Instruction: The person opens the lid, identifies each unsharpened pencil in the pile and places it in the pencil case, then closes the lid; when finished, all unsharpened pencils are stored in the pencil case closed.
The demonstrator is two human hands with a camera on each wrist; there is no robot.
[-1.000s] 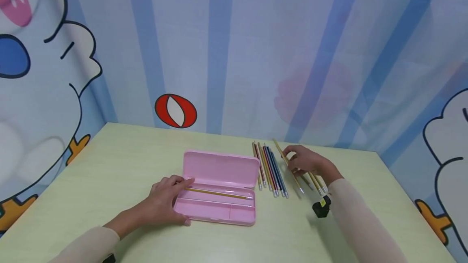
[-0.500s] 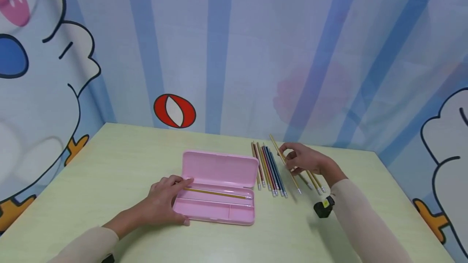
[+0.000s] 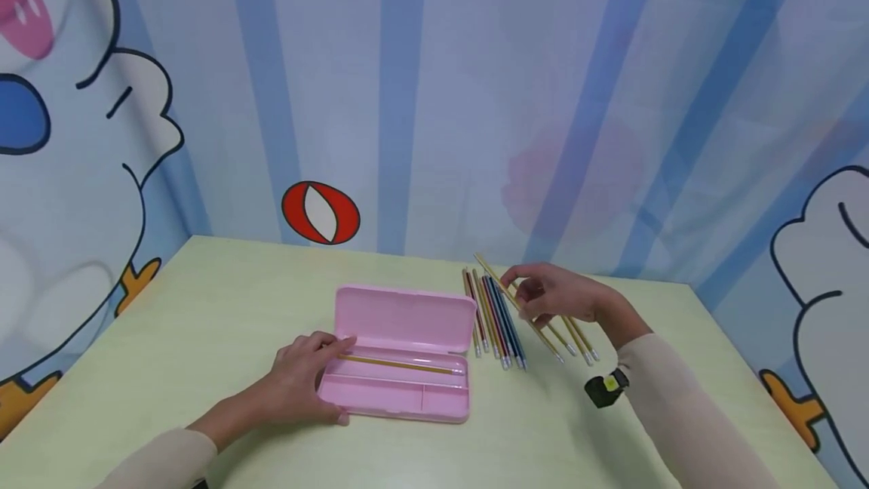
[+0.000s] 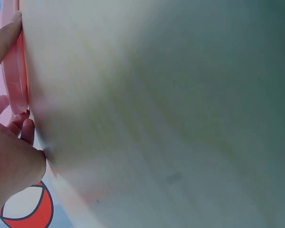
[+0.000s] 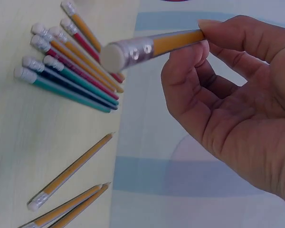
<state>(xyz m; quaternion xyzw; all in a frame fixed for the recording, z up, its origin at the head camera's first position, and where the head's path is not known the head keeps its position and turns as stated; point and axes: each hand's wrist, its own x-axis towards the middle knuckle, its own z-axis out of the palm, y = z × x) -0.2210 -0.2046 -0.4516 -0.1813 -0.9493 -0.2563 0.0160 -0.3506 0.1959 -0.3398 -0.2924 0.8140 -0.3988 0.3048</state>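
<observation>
**Obs. 1:** Pencil [image 3: 519,306], yellow, pinched between thumb and fingertips of the right hand [image 3: 553,294] and lifted off the bench [image 3: 204,300]. Wrist view shows its eraser end [image 5: 113,58] with silver ferrule pointing at the camera.

**Obs. 2:** Direction it lies?

**Obs. 1:** Head view: tip toward 11 o'clock, eraser end toward 5 o'clock, crossing above the far ends of the row of coloured pencils [image 3: 492,319]. That row lies on the bench just at 3 o'clock of the pink pencil case [image 3: 400,353], erasers toward the person.

**Obs. 2:** Other loose ones?

**Obs. 1:** A few yellow pencils [image 3: 577,338] on the bench at 3 o'clock of the row, partly under the right hand (count uncertain from the head view; the wrist view shows three).

**Obs. 2:** Left hand?

**Obs. 1:** Left hand [image 3: 305,376] rests against the case's 9 o'clock end, fingers relaxed along the tray edge, thumb at the near corner. Not curled round anything that I can see. Case is open, lid [image 3: 405,318] laid back toward 12 o'clock. One yellow pencil in the case [image 3: 400,363] lies lengthwise in the long compartment.

**Obs. 2:** Anything else?

**Obs. 1:** Small black device [image 3: 607,387] strapped at the right wrist. Cartoon-print backdrop [image 3: 407,96] with blue stripes behind the bench.
</observation>
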